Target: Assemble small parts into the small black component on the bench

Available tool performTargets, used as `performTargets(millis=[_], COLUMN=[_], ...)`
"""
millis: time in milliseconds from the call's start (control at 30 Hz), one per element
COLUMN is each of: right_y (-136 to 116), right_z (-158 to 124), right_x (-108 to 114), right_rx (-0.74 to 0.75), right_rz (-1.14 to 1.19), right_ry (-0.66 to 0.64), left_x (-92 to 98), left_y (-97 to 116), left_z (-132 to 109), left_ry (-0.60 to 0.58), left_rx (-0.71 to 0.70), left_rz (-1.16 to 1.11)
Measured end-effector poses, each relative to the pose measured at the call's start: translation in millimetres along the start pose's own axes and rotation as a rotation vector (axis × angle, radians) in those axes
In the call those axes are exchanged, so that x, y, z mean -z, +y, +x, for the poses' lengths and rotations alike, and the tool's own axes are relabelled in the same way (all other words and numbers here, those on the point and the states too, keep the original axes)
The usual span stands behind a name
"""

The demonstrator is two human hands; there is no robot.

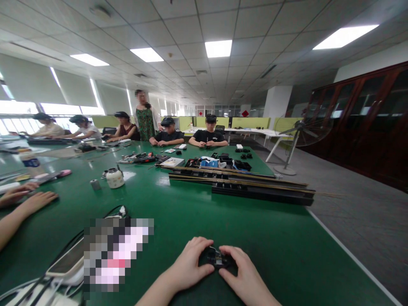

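A small black device with a clear or silvery part in its middle point(218, 258) is between my two hands, low over the green table point(178, 212). My left hand point(191, 261) grips its left side, index finger at the far edge and thumb at the near edge. From the right, my right hand point(244, 270) has its index finger and thumb curled round the other side. Details of the device are too small to make out, and its underside is hidden.
Left of my hands lie a pixelated phone-like screen point(119, 259), a pale power bank point(68, 261) and cables. A white jar point(114, 178) stands beyond. Long black rails point(261, 195) with thin rods cross the table ahead. Another person's hands point(38, 202) rest at far left.
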State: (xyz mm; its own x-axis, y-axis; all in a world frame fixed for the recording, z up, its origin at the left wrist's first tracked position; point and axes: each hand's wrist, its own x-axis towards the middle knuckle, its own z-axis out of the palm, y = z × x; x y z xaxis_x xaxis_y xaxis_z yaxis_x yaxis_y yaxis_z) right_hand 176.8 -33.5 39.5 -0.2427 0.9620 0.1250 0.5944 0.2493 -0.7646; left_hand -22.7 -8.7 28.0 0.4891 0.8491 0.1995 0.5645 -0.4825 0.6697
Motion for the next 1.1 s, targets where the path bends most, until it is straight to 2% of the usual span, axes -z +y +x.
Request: performTargets(millis=[300, 700, 1100], right_y=[-6.2, -3.2, -5.8], right_z=[0.3, -2.0, 2.4], right_x=[3.0, 3.1, -2.6], right_rx=[0.044, -0.013, -0.046], right_rz=[-0.006, 0.006, -0.005], right_ry=[-0.014, -0.017, -0.022], left_x=[-0.1, -1.9, 6.6], left_y=[-0.7, 1.1, -1.0], left_z=[0.0, -1.4, -3.6], left_ry=[0.005, -0.003, -0.008], left_rx=[-0.023, 0.004, -0.029], left_rz=[0.020, 0.020, 0.012])
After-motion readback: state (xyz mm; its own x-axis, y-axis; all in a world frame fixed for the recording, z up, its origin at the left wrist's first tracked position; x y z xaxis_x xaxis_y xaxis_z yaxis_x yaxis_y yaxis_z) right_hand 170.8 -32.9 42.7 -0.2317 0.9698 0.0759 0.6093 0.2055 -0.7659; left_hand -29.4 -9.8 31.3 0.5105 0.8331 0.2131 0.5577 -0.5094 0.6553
